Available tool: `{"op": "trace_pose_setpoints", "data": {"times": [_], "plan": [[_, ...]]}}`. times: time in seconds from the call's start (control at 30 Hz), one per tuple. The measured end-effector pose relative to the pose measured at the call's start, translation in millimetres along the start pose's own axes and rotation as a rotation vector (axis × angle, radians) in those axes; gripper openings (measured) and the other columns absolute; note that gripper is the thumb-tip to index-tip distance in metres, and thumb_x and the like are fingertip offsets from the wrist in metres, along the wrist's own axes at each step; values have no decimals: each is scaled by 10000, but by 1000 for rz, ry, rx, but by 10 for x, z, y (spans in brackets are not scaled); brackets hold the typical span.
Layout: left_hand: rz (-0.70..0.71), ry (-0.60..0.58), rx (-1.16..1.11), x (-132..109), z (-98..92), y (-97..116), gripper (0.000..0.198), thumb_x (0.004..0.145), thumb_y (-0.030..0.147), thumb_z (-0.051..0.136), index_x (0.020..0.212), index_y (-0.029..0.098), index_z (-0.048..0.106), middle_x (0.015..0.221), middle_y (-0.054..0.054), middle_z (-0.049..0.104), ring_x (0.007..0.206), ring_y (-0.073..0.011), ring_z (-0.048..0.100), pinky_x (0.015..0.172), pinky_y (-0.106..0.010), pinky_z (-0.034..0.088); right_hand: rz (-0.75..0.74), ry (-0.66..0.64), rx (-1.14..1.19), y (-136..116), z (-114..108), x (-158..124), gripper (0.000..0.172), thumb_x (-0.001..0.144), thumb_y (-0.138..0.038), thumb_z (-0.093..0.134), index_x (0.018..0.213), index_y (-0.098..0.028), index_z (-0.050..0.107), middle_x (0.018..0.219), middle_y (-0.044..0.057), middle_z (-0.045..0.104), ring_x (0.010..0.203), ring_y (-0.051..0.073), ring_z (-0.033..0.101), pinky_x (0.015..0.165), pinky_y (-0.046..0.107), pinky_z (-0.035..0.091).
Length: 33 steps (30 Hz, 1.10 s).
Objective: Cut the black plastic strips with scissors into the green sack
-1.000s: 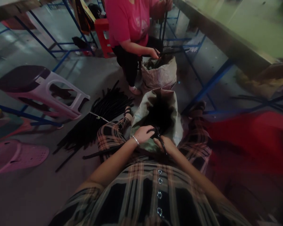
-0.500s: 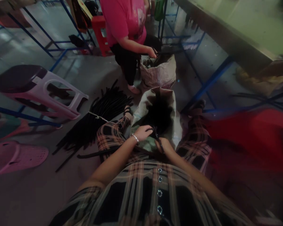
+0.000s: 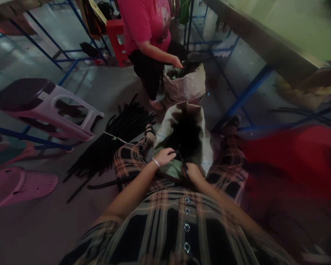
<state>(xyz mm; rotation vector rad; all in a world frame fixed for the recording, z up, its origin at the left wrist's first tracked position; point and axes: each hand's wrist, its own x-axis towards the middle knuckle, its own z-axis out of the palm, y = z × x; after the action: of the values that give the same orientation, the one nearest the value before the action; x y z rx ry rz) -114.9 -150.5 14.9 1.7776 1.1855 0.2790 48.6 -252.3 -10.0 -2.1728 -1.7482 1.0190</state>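
My left hand point(image 3: 165, 157), with a silver bracelet at the wrist, is closed around the end of a black foam-like tube. The tube's long tail point(image 3: 110, 182) sticks out to the left beneath my forearm. My right hand point(image 3: 193, 172) grips dark scissors point(image 3: 185, 168), whose blades point up toward the tube end. Both hands are over the near side of an open whitish sack point(image 3: 207, 147) standing between my knees. Dark pieces fill its inside, too dark to tell apart. A tied bundle of long black tubes point(image 3: 107, 147) lies on the floor beside my left leg.
Across from me a person in a pink shirt point(image 3: 135, 29) holds a hand over a second sack point(image 3: 186, 88). A stool point(image 3: 71, 106) and a pink basket point(image 3: 35, 182) are at left. A metal-edged table point(image 3: 278, 40) with blue legs and a red object point(image 3: 295, 162) are at right.
My left hand has shifted slightly left, away from the scissors. My right hand stays near the same spot, its scissors slightly turned.
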Motion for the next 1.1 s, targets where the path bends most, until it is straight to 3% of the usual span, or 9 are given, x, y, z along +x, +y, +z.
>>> {"op": "trace_pose_setpoints", "data": {"times": [0.13,0.27,0.43,0.7,0.97,1.1], "plan": [[-53,28,-86,-36,-53,65,254,757,359,483,801,141,607,569,24,550,468,-76,455,470,-195,348,-79,26,32,30,-10,-4,256,828,-316,408,743,-145,579,713,64,606,632,119,517,574,214,318],[-122,27,-169,-72,-86,147,229,748,341,492,793,137,586,520,37,518,411,-68,422,421,-194,321,-166,-50,39,24,-40,-11,186,819,-263,399,827,-141,539,762,62,609,665,117,524,602,202,337],[-54,11,-134,-83,-39,159,222,749,347,496,772,143,580,494,46,497,413,-65,441,418,-176,319,-187,-141,-7,-68,-92,-18,205,817,-294,425,922,-143,517,840,78,618,714,132,540,628,209,343],[37,-45,-5,-102,8,179,232,761,337,486,753,139,605,557,23,552,462,-69,469,457,-179,339,-151,-173,-29,-112,-145,35,234,824,-288,425,966,-136,530,906,87,629,769,140,556,644,207,343],[-5,-69,40,-100,0,189,307,797,390,451,788,140,628,593,6,583,474,-86,496,473,-197,357,-145,-90,-101,-78,-81,5,253,831,-306,414,906,-138,588,840,105,647,745,155,577,624,224,323],[17,38,265,-152,-62,235,345,794,435,478,866,160,673,774,-45,665,676,-135,577,601,-221,401,-125,-32,-61,-59,-45,13,264,826,-324,413,848,-143,605,773,86,645,690,142,568,589,219,306]]}}
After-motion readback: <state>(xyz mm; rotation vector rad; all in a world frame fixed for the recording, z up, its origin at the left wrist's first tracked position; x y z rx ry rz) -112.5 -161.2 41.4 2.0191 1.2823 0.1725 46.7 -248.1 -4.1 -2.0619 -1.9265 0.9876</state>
